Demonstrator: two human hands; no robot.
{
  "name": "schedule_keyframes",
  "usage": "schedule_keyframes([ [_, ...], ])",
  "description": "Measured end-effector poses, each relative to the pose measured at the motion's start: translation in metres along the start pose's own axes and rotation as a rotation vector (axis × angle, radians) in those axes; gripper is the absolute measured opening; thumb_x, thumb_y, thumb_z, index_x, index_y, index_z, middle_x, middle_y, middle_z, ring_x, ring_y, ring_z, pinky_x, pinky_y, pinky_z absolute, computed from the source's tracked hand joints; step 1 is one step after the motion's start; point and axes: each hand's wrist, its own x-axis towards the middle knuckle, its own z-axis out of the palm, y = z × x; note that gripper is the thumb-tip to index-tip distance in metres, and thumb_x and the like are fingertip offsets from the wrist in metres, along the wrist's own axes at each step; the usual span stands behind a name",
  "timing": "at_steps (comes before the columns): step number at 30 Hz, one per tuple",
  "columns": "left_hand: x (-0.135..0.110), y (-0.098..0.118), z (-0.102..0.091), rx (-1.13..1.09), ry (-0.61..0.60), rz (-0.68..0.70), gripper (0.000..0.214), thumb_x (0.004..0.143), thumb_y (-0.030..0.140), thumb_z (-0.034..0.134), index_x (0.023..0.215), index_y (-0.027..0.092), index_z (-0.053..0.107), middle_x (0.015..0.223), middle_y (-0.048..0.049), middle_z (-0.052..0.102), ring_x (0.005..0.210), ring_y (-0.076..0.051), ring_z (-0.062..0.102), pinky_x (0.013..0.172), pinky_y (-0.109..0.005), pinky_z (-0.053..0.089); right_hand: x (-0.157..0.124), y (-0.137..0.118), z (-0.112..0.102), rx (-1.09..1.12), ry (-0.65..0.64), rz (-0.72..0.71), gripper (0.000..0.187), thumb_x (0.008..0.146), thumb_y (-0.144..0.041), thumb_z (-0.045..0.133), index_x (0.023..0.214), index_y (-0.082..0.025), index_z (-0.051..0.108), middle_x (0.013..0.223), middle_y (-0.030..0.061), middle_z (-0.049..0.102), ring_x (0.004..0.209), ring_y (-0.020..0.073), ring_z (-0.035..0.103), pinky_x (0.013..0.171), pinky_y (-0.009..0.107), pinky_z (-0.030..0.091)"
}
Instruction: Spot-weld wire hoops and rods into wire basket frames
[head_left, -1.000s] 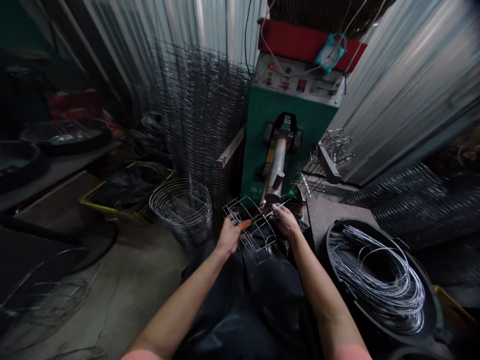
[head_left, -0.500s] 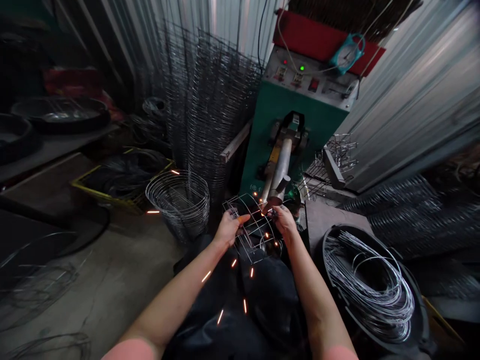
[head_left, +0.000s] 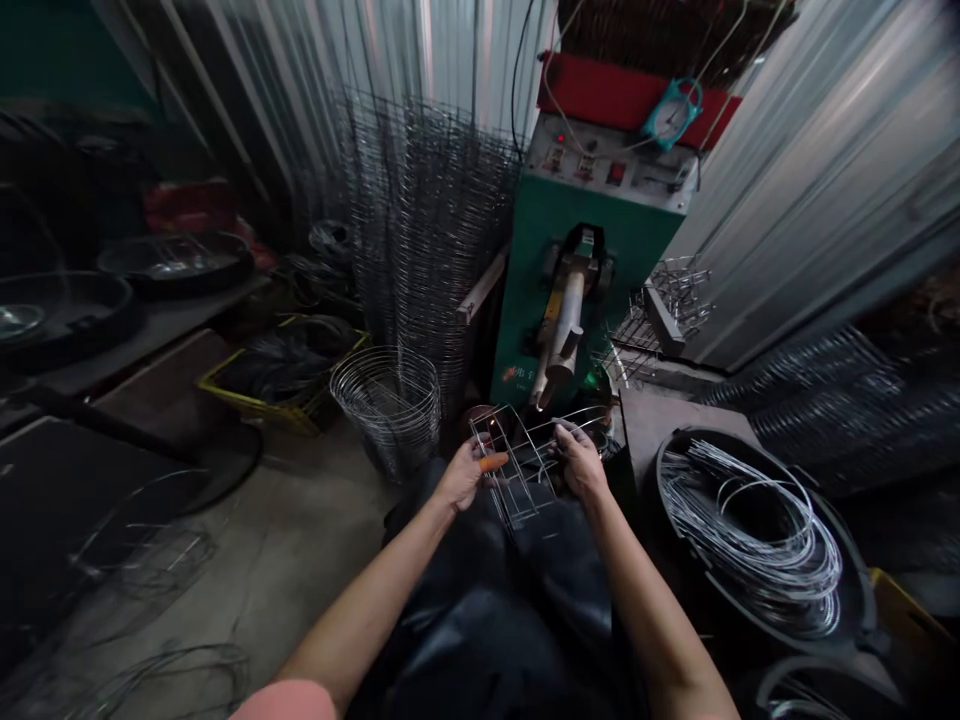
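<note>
Both my hands grip a small wire frame [head_left: 517, 470] held over my lap, just below the arm of a green spot-welding machine [head_left: 581, 265]. My left hand [head_left: 466, 470] is closed on the frame's left side, with an orange cover on the thumb. My right hand [head_left: 579, 460] is closed on its right side, fingers pinching the wires. The welder's electrode tip [head_left: 541, 392] hangs a little above the frame, apart from it. A dark apron [head_left: 495, 610] covers my lap.
A round wire basket [head_left: 388, 400] stands on the floor to the left, with tall stacks of wire mesh [head_left: 420, 220] behind it. A black tub of coiled wire rings [head_left: 757, 535] sits at right. A yellow crate [head_left: 285, 375] and dark pans lie at left.
Sparks flew at the electrode half a second ago and have stopped. The wire frame has come down and away from the tip, and both hands have shifted on it.
</note>
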Motion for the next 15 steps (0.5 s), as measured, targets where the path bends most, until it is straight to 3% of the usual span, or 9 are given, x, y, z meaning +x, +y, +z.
schedule_keyframes([
  [6, -0.013, 0.000, 0.007, 0.009, 0.058, -0.002, 0.056, 0.057, 0.008, 0.075, 0.103, 0.017, 0.045, 0.077, 0.0007, 0.055, 0.058, -0.009, 0.052, 0.054, -0.031, 0.056, -0.002, -0.005, 0.003, -0.010, 0.044, 0.050, 0.029, 0.056, -0.026, 0.077, 0.079, -0.017, 0.063, 0.059, -0.0044, 0.057, 0.046, 0.0058, 0.051, 0.044, 0.016, 0.046],
  [11, -0.009, 0.003, 0.020, 0.007, 0.112, 0.100, 0.055, 0.062, 0.003, 0.070, 0.106, 0.020, 0.041, 0.078, 0.0013, 0.052, 0.066, -0.010, 0.056, 0.055, -0.030, 0.057, 0.025, -0.020, -0.002, 0.007, 0.030, 0.099, 0.022, 0.062, -0.021, 0.075, 0.077, -0.016, 0.060, 0.055, -0.0056, 0.053, 0.042, 0.0050, 0.048, 0.039, 0.015, 0.043],
  [15, 0.001, 0.003, 0.027, 0.015, 0.133, 0.153, 0.055, 0.062, 0.002, 0.070, 0.105, 0.021, 0.041, 0.079, 0.0022, 0.047, 0.067, -0.010, 0.056, 0.052, -0.030, 0.057, 0.051, -0.028, -0.001, 0.006, 0.009, 0.089, 0.023, 0.063, -0.023, 0.075, 0.067, -0.015, 0.053, 0.050, -0.0068, 0.047, 0.037, 0.0033, 0.041, 0.032, 0.013, 0.033],
])
